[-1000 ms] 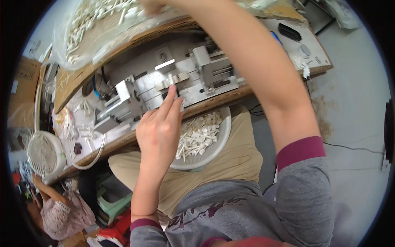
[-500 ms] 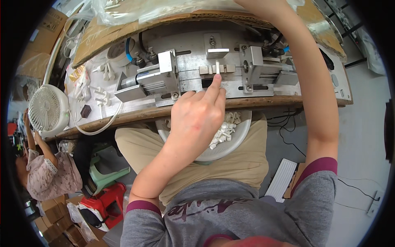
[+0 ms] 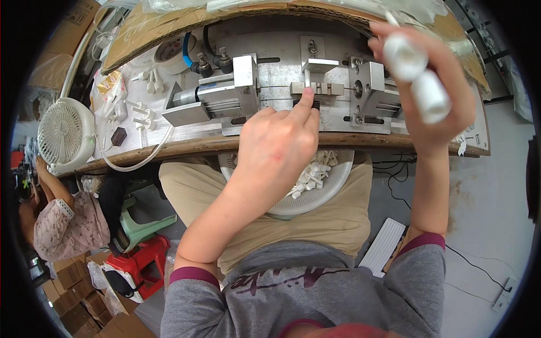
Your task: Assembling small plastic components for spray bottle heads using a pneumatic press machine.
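Note:
My left hand reaches over the table edge. Its index fingertip presses on a slim white plastic rod standing at a notched metal block; the other fingers are curled and the thumb is hidden. Raised at the right, my right hand is blurred, with its fingers around white plastic pieces that have round, cup-like ends. The block sits between a left metal clamp unit and a right one. On my lap, partly behind my left forearm, rests a pale bowl of small white plastic parts.
Loose white parts, a tape roll and a white fan are at the left. Cardboard with plastic bags lines the back. Another person sits far left, near a red stool.
My right hand has come back from the bags at the far edge, now with white plastic pieces in it. The left index finger stays on the rod. The view has shifted slightly.

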Demonstrator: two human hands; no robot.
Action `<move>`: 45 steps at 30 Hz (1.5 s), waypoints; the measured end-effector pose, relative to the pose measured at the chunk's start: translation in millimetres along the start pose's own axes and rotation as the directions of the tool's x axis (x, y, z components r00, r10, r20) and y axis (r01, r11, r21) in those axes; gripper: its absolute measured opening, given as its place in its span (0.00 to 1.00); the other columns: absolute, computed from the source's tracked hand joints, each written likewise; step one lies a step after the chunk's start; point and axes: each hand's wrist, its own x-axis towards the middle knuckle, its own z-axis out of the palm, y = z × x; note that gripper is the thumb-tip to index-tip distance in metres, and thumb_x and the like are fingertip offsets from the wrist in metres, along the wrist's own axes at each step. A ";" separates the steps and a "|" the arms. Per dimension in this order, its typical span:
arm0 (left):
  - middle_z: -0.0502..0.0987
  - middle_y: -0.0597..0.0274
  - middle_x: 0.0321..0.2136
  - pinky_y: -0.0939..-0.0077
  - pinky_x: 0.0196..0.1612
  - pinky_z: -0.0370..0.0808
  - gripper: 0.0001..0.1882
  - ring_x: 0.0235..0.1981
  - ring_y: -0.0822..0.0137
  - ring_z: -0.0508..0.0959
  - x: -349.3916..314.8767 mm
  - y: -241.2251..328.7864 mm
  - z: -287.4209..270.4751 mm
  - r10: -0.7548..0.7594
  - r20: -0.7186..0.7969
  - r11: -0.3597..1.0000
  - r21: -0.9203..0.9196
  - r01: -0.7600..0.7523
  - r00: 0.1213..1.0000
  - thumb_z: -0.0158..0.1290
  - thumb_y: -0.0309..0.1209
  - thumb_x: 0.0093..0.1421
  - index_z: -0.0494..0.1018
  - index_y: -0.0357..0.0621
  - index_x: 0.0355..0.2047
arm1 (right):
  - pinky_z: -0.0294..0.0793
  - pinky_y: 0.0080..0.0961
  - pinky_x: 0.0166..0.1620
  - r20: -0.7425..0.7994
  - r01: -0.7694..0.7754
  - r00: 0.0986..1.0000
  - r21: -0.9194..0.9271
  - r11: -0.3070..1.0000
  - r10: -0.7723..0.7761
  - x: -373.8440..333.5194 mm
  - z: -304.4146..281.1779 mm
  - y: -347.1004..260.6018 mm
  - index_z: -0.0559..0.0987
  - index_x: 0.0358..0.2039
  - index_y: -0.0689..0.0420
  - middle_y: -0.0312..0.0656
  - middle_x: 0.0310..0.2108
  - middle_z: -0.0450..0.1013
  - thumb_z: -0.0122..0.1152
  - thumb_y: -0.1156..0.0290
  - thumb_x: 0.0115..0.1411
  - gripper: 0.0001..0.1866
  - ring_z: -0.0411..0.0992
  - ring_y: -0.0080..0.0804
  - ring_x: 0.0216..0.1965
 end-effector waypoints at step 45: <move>0.83 0.58 0.47 0.71 0.31 0.77 0.15 0.26 0.64 0.81 -5.7 -6.8 -1.5 -0.047 0.002 0.985 -0.169 0.046 0.999 0.66 0.28 0.52 0.82 0.40 0.41 | 0.68 0.23 0.23 -0.094 -0.034 0.996 -0.287 0.957 0.007 -96.9 12.5 -38.5 0.85 0.37 0.58 0.37 0.31 0.75 0.76 0.80 0.41 0.19 0.70 0.31 0.23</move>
